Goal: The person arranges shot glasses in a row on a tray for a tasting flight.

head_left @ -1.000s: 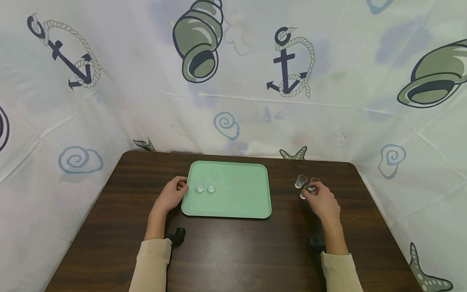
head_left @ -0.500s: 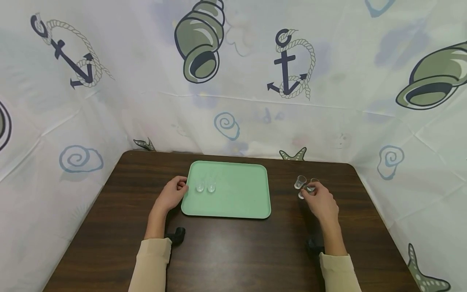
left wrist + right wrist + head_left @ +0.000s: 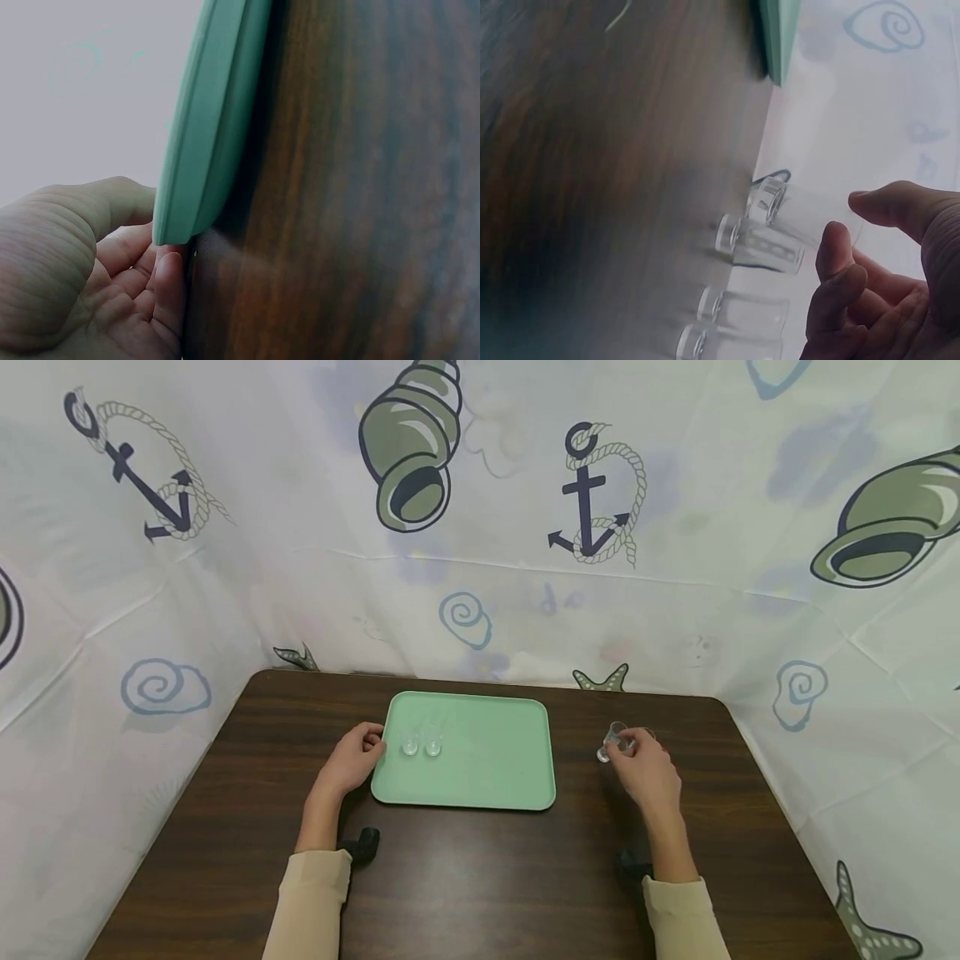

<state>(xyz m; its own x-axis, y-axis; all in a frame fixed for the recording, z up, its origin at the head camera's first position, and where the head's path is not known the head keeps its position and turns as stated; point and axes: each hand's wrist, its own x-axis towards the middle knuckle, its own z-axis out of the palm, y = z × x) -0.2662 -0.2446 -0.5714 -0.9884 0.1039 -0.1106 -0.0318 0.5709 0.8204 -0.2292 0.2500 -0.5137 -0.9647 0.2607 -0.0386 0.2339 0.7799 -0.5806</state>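
Observation:
My right hand (image 3: 647, 772) pinches a small clear shot glass (image 3: 771, 202) between thumb and fingertips. In the right wrist view this glass is tilted, its base raised higher than those of the others. Beside it stands a second shot glass (image 3: 769, 246), with two more, one a clear glass (image 3: 748, 309), further along; in the head view the hand partly covers them. My left hand (image 3: 354, 760) grips the left rim of a green tray (image 3: 495, 777), thumb on the edge and fingers curled beside and below it. Two shot glasses, a left one (image 3: 409, 747) and a right one (image 3: 432, 747), stand on the tray's left part.
The dark wooden table (image 3: 450, 877) bears the tray and the loose glasses. Around its back and sides hangs a pale curtain (image 3: 510, 610) printed with anchors and shells. Black straps with small cameras sit at both wrists.
My right hand has shifted to the left with the pinched shot glass, which now overlaps a standing glass in the head view. My left hand stays at the tray's rim.

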